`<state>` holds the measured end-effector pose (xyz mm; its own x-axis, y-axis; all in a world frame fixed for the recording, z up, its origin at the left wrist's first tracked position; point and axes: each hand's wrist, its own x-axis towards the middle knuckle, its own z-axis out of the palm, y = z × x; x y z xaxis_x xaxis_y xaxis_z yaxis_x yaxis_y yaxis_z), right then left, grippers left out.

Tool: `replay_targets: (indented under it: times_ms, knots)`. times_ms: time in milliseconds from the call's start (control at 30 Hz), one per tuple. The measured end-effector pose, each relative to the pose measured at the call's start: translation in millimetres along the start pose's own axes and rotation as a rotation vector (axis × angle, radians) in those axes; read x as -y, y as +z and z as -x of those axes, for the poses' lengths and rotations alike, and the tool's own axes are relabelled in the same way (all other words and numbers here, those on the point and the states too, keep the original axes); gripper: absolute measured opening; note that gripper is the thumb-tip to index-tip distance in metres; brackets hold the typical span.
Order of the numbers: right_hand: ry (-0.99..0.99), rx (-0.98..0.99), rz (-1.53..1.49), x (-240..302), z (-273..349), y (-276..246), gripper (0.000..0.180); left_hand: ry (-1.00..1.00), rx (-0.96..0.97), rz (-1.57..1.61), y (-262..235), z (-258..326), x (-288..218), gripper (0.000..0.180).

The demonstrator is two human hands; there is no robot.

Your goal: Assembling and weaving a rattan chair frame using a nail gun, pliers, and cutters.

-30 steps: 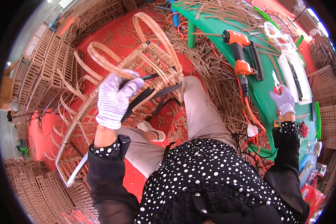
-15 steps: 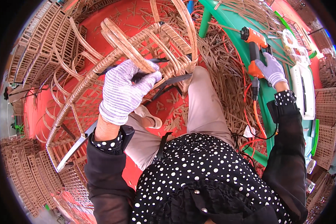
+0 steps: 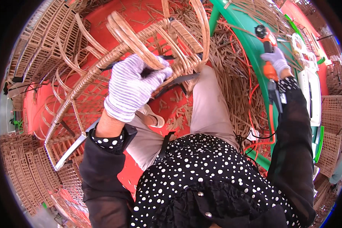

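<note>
My left hand (image 3: 127, 87), in a striped white-and-purple knit glove, is closed round the end of a bent brown rattan strip (image 3: 135, 40). That strip arches up from the wrapped rail of a woven rattan chair frame (image 3: 119, 49), which leans across my left side and lap. More loose strip ends curl out along the rail. Over to the right, my gloved right hand (image 3: 278, 60) is wrapped round the grip of an orange-and-black air nail gun (image 3: 269, 70) at the green table. An orange hose runs down from the tool; part of its grip is hidden by my fingers.
The green table (image 3: 250, 49) carries a pile of rattan strips (image 3: 250, 13) and a white tray (image 3: 309, 98). Cut strips heap on the red floor (image 3: 114, 7) beside my leg. Stacked woven panels (image 3: 45, 41) stand at the far left. Orange hose (image 3: 273, 121) and black cords hang by the table.
My right hand has closed round the nail gun and shifted it slightly to the right, turning it. My left hand, still gripping the strip, has moved slightly right, and the chair frame has shifted a little.
</note>
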<state>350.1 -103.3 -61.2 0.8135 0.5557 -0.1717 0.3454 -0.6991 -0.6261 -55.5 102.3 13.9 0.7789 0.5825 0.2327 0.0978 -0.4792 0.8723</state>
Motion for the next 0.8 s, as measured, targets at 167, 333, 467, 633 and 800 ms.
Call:
replay_targets:
  times_ms: [167,333,467,633,800]
  knots:
    - [-0.141,-0.026,-0.278,20,91,-56,0.034,0.276,0.088,-0.431,-2,-4,-22,0.016]
    - [-0.356,-0.001,-0.838,11,166,-31,0.048,0.077,0.108,-0.279,0,2,2,0.018]
    - [-0.34,-0.055,-0.878,15,216,-3,0.045,0.208,0.05,-0.353,-1,3,-7,0.019]
    - [-0.358,0.054,-0.857,27,247,-11,0.039,0.195,0.056,-0.298,-4,-2,-6,0.02]
    - [-0.355,0.066,-0.881,43,271,-26,0.03,0.169,0.035,-0.18,2,-1,-5,0.02]
